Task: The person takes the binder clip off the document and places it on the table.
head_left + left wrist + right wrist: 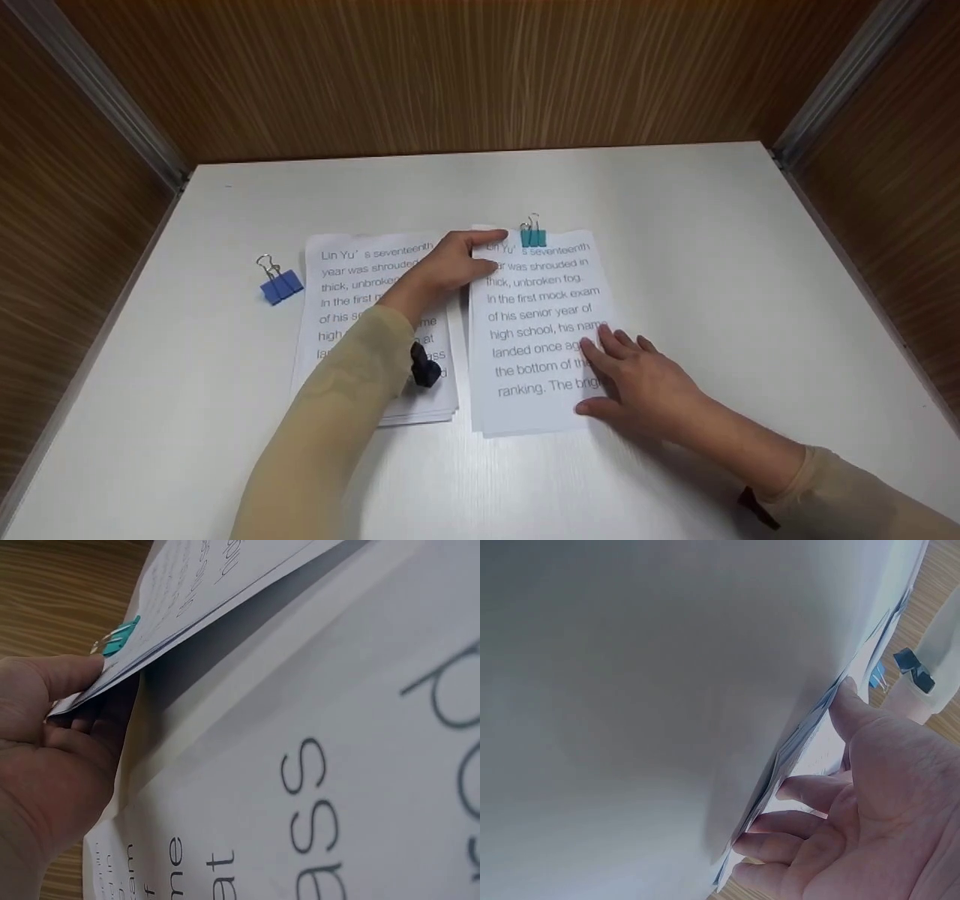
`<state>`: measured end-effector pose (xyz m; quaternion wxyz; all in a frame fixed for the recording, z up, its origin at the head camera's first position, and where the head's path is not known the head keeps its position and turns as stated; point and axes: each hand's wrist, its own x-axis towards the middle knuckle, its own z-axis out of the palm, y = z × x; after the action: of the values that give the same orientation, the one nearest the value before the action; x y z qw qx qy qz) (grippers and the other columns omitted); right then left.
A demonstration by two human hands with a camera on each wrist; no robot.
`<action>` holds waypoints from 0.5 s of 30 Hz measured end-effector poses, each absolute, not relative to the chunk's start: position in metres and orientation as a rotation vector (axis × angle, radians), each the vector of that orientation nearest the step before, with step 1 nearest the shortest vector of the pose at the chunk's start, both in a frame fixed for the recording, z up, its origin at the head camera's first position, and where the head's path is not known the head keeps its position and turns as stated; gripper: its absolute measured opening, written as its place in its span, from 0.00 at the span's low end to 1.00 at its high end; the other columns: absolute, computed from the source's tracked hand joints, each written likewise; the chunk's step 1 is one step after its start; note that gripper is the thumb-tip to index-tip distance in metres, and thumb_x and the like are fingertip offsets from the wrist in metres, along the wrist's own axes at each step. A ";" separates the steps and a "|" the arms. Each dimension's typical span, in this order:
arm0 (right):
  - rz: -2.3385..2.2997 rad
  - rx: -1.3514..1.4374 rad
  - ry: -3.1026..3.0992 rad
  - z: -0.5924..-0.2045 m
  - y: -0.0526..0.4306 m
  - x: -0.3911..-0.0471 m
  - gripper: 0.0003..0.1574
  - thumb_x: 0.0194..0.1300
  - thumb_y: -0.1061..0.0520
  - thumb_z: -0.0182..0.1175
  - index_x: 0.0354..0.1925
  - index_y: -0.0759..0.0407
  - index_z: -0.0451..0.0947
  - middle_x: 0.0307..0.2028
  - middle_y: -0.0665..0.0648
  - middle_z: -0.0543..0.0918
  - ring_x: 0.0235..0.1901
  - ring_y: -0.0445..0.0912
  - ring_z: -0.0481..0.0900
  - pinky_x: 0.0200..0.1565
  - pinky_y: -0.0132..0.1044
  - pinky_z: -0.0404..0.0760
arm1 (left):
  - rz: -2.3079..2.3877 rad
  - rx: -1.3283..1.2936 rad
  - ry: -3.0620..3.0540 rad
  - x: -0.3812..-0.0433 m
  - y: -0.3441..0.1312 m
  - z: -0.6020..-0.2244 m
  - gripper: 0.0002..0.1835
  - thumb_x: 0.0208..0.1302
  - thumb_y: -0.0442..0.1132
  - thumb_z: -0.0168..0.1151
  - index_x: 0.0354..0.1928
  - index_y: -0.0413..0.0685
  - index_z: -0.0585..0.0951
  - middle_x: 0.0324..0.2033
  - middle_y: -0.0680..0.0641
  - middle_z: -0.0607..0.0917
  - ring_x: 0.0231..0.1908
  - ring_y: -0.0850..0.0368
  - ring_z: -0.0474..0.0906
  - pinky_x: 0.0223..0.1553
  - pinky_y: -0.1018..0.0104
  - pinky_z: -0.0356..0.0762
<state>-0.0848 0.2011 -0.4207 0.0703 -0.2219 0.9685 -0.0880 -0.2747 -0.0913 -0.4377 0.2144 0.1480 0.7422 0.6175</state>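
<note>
A stack of printed sheets (pixel 536 315) lies on the right, with a teal binder clip (pixel 533 238) on its top edge, handles raised. My left hand (pixel 444 264) holds this stack by its upper left corner. In the left wrist view the thumb (pixel 75 675) lies on top of the sheets and the other fingers go beneath, partly hidden. My right hand (pixel 649 381) rests at the stack's lower right edge, fingers spread and fairly straight over the print. The right wrist view shows its fingertips (pixel 761 844) touching the edge of the sheets.
Left of the held stack lies a second stack of printed sheets (pixel 337 277), partly covered by my left forearm. A blue binder clip (pixel 282 287) lies beside it on the white table (pixel 675 217). Wood-grain panels (pixel 480 75) enclose the table at the back and both sides.
</note>
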 end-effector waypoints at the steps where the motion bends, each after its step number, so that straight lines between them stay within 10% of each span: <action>1: -0.265 -0.668 2.916 -0.421 0.201 -0.085 0.56 0.64 0.35 0.74 0.77 0.65 0.68 0.75 0.75 0.65 0.73 0.72 0.66 0.73 0.67 0.64 | 1.713 0.404 2.053 -0.275 -0.091 -0.437 0.35 0.72 0.28 0.62 0.79 0.54 0.71 0.71 0.50 0.77 0.48 0.51 0.89 0.45 0.66 0.87; 15: -0.251 -0.652 2.897 -0.418 0.202 -0.086 0.56 0.65 0.36 0.74 0.77 0.64 0.67 0.76 0.75 0.65 0.74 0.72 0.65 0.74 0.67 0.62 | 1.781 0.343 1.978 -0.271 -0.090 -0.428 0.36 0.72 0.27 0.63 0.79 0.60 0.72 0.72 0.51 0.77 0.48 0.47 0.90 0.46 0.60 0.88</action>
<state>-0.0857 0.2021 -0.4181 0.0808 -0.2182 0.9689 -0.0840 -0.2707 -0.0901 -0.4275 0.2270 0.1246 0.7178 0.6463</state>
